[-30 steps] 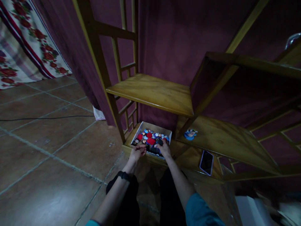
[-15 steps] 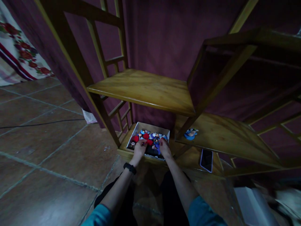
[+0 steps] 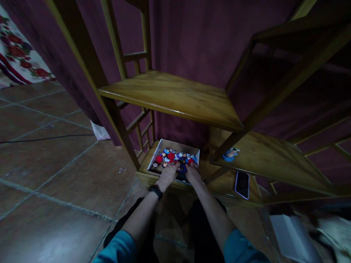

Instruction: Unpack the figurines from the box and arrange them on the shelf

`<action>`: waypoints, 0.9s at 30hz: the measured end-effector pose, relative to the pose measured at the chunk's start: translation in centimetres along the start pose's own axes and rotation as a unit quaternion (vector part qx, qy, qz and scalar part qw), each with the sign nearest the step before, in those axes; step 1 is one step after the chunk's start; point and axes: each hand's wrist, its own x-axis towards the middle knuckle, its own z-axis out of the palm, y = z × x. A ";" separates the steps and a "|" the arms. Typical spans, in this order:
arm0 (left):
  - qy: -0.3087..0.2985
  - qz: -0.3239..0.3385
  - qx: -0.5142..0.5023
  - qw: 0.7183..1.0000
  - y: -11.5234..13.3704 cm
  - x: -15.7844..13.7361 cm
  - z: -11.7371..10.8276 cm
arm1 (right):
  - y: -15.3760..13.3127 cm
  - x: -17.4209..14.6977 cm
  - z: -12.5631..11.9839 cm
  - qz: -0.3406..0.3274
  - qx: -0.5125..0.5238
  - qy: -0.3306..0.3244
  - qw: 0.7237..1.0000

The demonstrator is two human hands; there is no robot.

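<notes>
A shallow cardboard box (image 3: 158, 147) with a white outer wall holds several small cartoon figures (image 3: 179, 156), some with round red parts and others in blue, purple and black. My left hand (image 3: 168, 174), with a dark band at its wrist, reaches over the near side, fingers stretched forward onto the figures. Beside it my right hand (image 3: 193, 174) lies over the near right part, fingers extended. Just beyond its fingertips is a red-topped figure (image 3: 191, 161). The undersides of both hands are hidden, and so are the figures directly beneath them.
The box stands on a low wooden shelf, below a wider shelf board (image 3: 170, 95). A blue-based figure (image 3: 230, 154) is on the right-hand shelf board (image 3: 263, 157). Below it lies a phone (image 3: 242, 185). A slanting wooden post (image 3: 229, 144) stands right of the box.
My fingers have gone from pinching at figures to lying extended over them. A red-topped figure now sits by my right fingertips, and the red near my left hand is less visible. The view has shifted slightly.
</notes>
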 end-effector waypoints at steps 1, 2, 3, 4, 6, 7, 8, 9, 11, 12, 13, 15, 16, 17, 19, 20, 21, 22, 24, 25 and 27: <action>-0.011 -0.014 -0.003 1.000 -0.1 0.0 -0.3 | -0.1 -0.1 -0.1 -0.003 0.000 0.000 1.000; -0.018 -0.029 -0.007 0.999 -0.3 -0.1 -0.6 | -0.2 -0.2 -0.2 -0.006 0.001 0.002 1.000; -0.018 -0.043 -0.012 0.999 -0.5 -0.1 -0.8 | -0.3 -0.2 -0.3 -0.011 0.003 0.004 1.000; -0.011 -0.055 -0.017 0.998 -0.7 -0.1 -1.0 | -0.4 -0.3 -0.3 -0.015 0.004 0.008 1.000; 0.016 -0.067 -0.020 0.997 -1.1 -0.1 -1.2 | -0.6 -0.4 -0.3 -0.021 0.006 0.014 1.000; 0.032 -0.069 -0.018 0.997 -1.4 -0.1 -1.3 | -0.7 -0.4 -0.2 -0.022 0.006 0.017 1.000; 0.046 -0.069 -0.013 0.996 -1.6 -0.1 -1.3 | -0.7 -0.3 -0.2 -0.022 0.006 0.021 1.000; 0.055 -0.069 -0.005 0.996 -1.8 -0.2 -1.4 | -0.8 -0.2 -0.1 -0.019 0.006 0.024 1.000; 0.059 -0.066 0.013 0.996 -2.1 -0.2 -1.5 | -0.6 0.0 0.1 -0.013 0.006 0.023 1.000; 0.058 -0.068 0.022 0.996 -2.2 -0.3 -1.5 | -0.5 0.2 0.1 -0.009 0.008 0.020 1.000; 0.060 -0.071 0.031 0.995 -2.1 -0.2 -1.6 | -0.3 0.3 0.2 -0.003 0.012 0.015 1.000; 0.077 -0.081 0.042 0.993 -1.9 -0.1 -1.7 | 0.1 0.6 0.2 0.014 0.031 0.011 0.999; 0.090 -0.080 0.042 0.992 -1.7 0.0 -1.7 | 0.3 0.7 0.2 0.023 0.044 0.011 0.999; 0.102 -0.072 0.041 0.991 -1.4 0.1 -1.7 | 0.5 0.8 0.2 0.031 0.056 0.014 0.998; 0.103 -0.041 0.032 0.993 -0.9 0.4 -1.5 | 0.7 0.8 0.3 0.038 0.063 0.020 0.997; 0.094 -0.030 0.027 0.995 -0.7 0.5 -1.4 | 0.7 0.9 0.4 0.037 0.058 0.022 0.997; 0.082 -0.027 0.021 0.996 -0.5 0.6 -1.3 | 0.8 0.9 0.5 0.035 0.049 0.024 0.998; 0.073 -0.029 0.013 0.997 -0.4 0.7 -1.2 | 0.7 0.9 0.6 0.031 0.040 0.024 0.998; 0.060 -0.042 -0.012 0.997 -0.5 0.8 -1.0 | 0.7 0.9 1.0 0.022 0.023 0.021 0.999; 0.055 -0.046 -0.025 0.997 -0.7 0.8 -1.0 | 0.6 0.9 1.1 0.019 0.016 0.020 0.999; 0.045 -0.046 -0.035 0.997 -1.2 0.7 -1.1 | 0.5 0.9 1.4 0.019 0.004 0.022 1.000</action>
